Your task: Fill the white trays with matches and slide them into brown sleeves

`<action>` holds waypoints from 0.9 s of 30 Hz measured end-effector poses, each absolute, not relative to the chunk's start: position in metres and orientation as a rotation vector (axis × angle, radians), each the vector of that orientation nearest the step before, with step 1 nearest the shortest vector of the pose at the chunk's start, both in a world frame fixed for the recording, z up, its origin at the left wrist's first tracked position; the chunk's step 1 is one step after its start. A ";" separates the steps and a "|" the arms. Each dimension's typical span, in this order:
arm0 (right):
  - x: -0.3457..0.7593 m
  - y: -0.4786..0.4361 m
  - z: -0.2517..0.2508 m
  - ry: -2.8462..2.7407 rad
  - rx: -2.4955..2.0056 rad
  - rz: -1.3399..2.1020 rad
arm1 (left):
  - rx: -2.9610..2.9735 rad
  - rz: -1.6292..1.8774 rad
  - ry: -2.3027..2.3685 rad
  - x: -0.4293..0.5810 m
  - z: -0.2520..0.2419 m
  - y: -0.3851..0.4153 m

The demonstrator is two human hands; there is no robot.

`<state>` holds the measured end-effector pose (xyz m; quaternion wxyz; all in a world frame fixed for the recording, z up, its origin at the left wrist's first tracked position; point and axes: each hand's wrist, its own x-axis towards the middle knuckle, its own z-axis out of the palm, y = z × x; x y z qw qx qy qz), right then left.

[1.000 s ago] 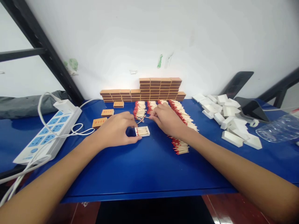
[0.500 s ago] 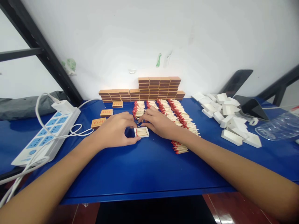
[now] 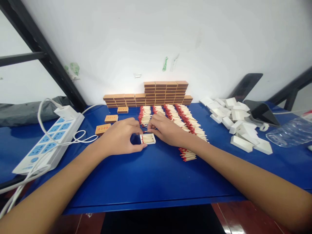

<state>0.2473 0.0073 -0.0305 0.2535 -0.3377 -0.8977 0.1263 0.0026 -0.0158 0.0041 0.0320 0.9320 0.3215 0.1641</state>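
Observation:
A small white matchbox tray [image 3: 154,139] lies on the blue table, with a layer of matches [image 3: 147,139] inside, red heads to the left. My left hand [image 3: 123,136] grips the tray's left end between thumb and fingers. Just beyond the tray's far edge, my right hand [image 3: 163,127] pinches a match [image 3: 145,131] whose red head points left. Rows of loose matches [image 3: 145,112] lie behind and beside my right hand, partly covered by it and the forearm.
Closed orange matchboxes [image 3: 103,129] sit left of my hands. Stacked matchboxes [image 3: 165,94] line the wall. White empty trays [image 3: 241,143] are heaped at right, near a dark phone-like object [image 3: 247,86] and a clear plastic bottle [image 3: 290,131]. A power strip [image 3: 52,139] with white cables lies left.
My right fingers have shifted slightly right along the tray's far edge, and the match's red head now shows between the hands. My left hand and the tray stay in place.

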 end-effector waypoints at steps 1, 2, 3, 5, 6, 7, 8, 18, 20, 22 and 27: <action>0.247 0.007 -0.031 -2.436 -0.902 0.372 | 2.867 0.502 0.993 0.003 0.004 -0.016; 0.247 0.008 -0.032 -2.435 -0.892 0.396 | 2.864 0.498 0.997 0.003 0.004 -0.016; 0.247 0.008 -0.032 -2.432 -0.888 0.412 | 2.861 0.495 1.000 0.003 0.004 -0.016; 0.247 0.009 -0.033 -2.422 -0.909 0.407 | 2.862 0.494 1.000 0.003 0.004 -0.016; 0.247 0.009 -0.034 -2.419 -0.928 0.393 | 2.863 0.497 0.998 0.003 0.004 -0.016; 0.247 0.009 -0.033 -2.417 -0.946 0.381 | 2.862 0.500 0.995 0.003 0.004 -0.016; 0.247 0.009 -0.033 -2.420 -0.961 0.374 | 2.860 0.502 0.995 0.003 0.004 -0.016; 0.258 0.008 -0.014 -2.406 -0.977 0.334 | 2.861 0.507 0.978 0.003 0.003 -0.014; 0.257 0.003 -0.014 -2.413 -0.945 0.350 | 2.866 0.513 0.986 0.003 0.002 -0.013; 0.253 -0.003 -0.016 -2.436 -0.916 0.376 | 2.873 0.509 0.998 0.003 0.001 -0.013; 0.245 -0.011 -0.022 -2.418 -0.899 0.391 | 2.882 0.513 0.980 0.002 0.001 -0.013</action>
